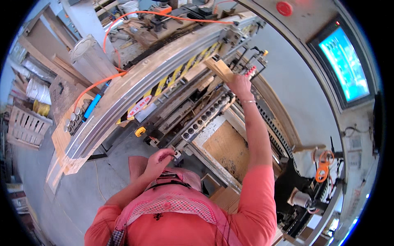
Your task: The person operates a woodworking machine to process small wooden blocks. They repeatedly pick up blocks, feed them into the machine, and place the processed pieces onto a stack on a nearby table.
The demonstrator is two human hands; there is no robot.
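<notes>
My right arm reaches far out over the machine. At its end my right hand (pixel 240 87) is closed around the near end of pale wooden strips (pixel 221 70), which point up and to the left. The strips lie above the machine's rails, beside a row of small red knobs (pixel 250 71). Close to my waist, my left hand (pixel 160 162) has its fingers curled in, and nothing shows sticking out of them. Just right of that hand is the near end of the machine frame. A metal bar with several round dark holes (pixel 201 123) runs between my hands.
A long curved wooden-topped rail (pixel 143 67) with yellow-black striping crosses at the left. An orange hose (pixel 107 39) and a blue air gun (pixel 95 103) lie by it. A lit control screen (pixel 344 61) and red button (pixel 284 8) are at the right. A wooden panel (pixel 227 147) sits under my forearm.
</notes>
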